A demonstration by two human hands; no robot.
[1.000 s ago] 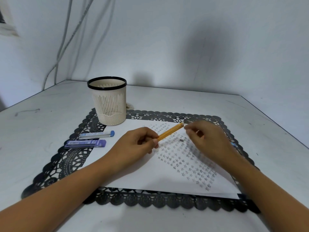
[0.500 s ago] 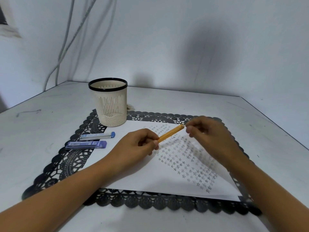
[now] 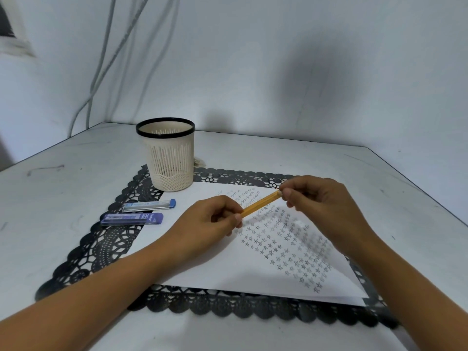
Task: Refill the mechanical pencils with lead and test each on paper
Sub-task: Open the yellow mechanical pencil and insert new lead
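My left hand (image 3: 210, 221) grips the lower end of an orange mechanical pencil (image 3: 262, 203), which slants up to the right above the paper. My right hand (image 3: 319, 201) pinches the pencil's upper end with its fingertips; what sits between them is hidden. Under both hands lies a white sheet of paper (image 3: 228, 269) covered with rows of small pencilled stars. Two lead cases lie left of the sheet: a clear one with a blue cap (image 3: 149, 205) and a purple one (image 3: 131, 219).
A cream slotted pencil cup (image 3: 169, 160) with a black rim stands at the back left on a black lace placemat (image 3: 109, 244). The mat lies on a white table (image 3: 63, 188) set into a corner of white walls. Cables hang at the upper left.
My right hand has risen off the paper and closed on the pencil's upper end. A small dark piece seen on the paper a second ago is no longer visible. The left hand keeps its hold.
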